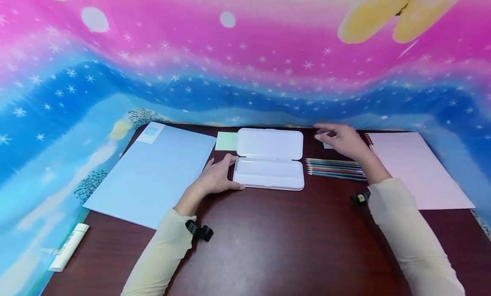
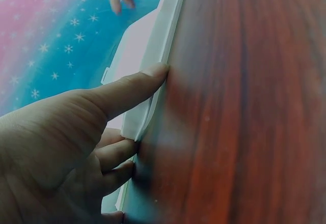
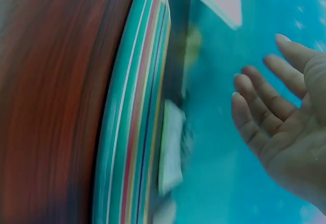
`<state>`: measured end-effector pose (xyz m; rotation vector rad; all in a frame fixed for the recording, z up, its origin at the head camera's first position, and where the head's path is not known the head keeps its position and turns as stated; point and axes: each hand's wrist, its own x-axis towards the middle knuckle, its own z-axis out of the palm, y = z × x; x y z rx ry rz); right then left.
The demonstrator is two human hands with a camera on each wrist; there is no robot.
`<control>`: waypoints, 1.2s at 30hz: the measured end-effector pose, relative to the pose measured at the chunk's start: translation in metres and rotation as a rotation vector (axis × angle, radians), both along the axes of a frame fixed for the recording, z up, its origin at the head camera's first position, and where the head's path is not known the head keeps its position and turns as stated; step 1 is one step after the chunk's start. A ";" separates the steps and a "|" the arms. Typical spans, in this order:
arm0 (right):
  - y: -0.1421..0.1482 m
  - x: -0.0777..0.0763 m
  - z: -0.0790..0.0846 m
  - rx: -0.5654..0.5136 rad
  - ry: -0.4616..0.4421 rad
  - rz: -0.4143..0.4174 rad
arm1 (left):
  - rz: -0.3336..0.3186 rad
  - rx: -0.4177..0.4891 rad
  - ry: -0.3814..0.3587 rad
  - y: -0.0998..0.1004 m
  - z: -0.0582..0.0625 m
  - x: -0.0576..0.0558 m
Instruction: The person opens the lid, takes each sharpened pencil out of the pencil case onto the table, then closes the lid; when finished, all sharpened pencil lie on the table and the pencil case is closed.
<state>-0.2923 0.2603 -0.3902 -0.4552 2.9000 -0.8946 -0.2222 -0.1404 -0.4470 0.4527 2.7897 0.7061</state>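
Note:
A white hinged pencil case (image 1: 268,174) lies with its lid raised at the back middle of the table; its tray holds nothing. My left hand (image 1: 216,176) grips the case's left end, thumb on the front edge and fingers round the side, as the left wrist view shows of the case (image 2: 145,86). Behind a row of colored pencils (image 1: 335,169), my right hand (image 1: 343,140) hovers with relaxed fingers, holding nothing. Under it sits a small white block (image 1: 327,146), partly hidden in the head view. In the right wrist view, that block (image 3: 172,147) lies beyond the pencils.
To the left lie a large light-blue pad (image 1: 153,176) and a white glue stick (image 1: 70,248). A green sticky note (image 1: 226,141) sits beside the lid. At right is a pink spiral sketchbook (image 1: 426,172). A patterned cloth (image 1: 245,61) hangs behind the table.

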 end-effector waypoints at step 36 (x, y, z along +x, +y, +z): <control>-0.057 0.057 -0.009 0.101 0.018 0.360 | -0.072 0.053 -0.028 -0.007 0.000 -0.001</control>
